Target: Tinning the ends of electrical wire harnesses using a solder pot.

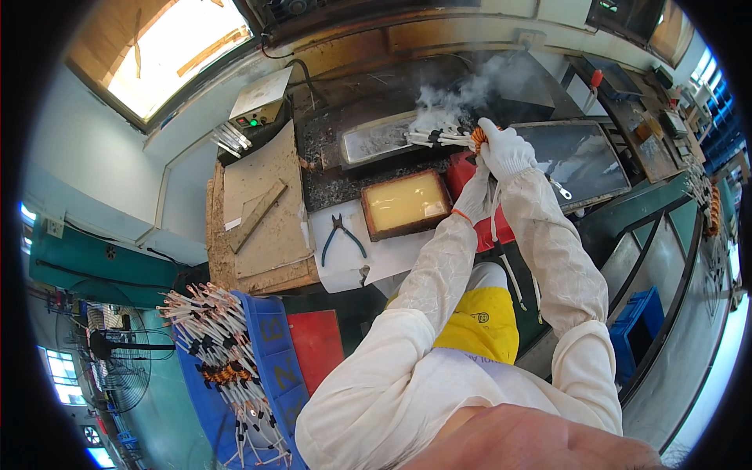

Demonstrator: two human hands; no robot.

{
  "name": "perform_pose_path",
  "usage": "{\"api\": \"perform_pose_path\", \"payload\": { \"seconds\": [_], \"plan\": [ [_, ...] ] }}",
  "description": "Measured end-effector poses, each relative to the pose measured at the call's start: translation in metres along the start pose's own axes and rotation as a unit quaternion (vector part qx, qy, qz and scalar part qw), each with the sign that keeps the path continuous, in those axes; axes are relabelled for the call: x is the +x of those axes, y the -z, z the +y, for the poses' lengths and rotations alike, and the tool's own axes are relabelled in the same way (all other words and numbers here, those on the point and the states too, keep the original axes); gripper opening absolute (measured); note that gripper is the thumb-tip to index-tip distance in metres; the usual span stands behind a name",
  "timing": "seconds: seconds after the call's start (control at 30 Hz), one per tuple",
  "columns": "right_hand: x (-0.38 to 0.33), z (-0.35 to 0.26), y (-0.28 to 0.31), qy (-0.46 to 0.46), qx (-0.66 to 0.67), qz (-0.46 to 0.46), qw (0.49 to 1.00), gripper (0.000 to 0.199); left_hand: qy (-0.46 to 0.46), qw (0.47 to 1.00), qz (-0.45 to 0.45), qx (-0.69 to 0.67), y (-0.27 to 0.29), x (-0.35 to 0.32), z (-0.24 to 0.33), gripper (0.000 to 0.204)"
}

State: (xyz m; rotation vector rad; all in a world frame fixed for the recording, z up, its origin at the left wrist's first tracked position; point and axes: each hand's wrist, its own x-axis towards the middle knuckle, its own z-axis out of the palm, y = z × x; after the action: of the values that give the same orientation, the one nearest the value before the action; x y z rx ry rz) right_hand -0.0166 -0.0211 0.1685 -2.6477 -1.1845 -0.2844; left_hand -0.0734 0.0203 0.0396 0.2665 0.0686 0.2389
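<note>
Beside the trough [376, 159]: the orange coil [479, 139] was at its right end, white leads [433, 139] pointing left over it, amid smoke [462, 94].
Right hand [507, 149]: its gloved fingers were bent around the coil's right side, grasping it; the visible windings sat just left of the fingers.
Left hand [474, 192]: it was just below the right; its fingers were partly hidden, so I could not tell whether they gripped anything.
Worktop [325, 184]: pliers [338, 222] lay open left of the brown tray [407, 228], which held something yellow.
</note>
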Motion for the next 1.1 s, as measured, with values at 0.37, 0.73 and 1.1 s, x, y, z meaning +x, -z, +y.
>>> {"api": "perform_pose_path", "payload": {
  "seconds": [0.37, 0.73, 1.1],
  "plan": [
    [-0.006, 0.014, 0.0, 0.007, -0.019, 0.033, 0.999, 0.037, 0.023, 1.0, -0.015, 0.004, -0.001, 0.007, 0.0, 0.045],
    [-0.018, 0.023, 0.013, -0.026, -0.004, -0.007, 1.0, 0.046, 0.027, 0.998, -0.031, 0.05, -0.014, 0.0, -0.003, 0.043],
    [-0.036, 0.036, 0.018, -0.036, 0.007, 0.017, 0.999, 0.048, 0.07, 0.982, -0.057, 0.166, -0.007, 0.005, -0.004, 0.04]
  ]
}}
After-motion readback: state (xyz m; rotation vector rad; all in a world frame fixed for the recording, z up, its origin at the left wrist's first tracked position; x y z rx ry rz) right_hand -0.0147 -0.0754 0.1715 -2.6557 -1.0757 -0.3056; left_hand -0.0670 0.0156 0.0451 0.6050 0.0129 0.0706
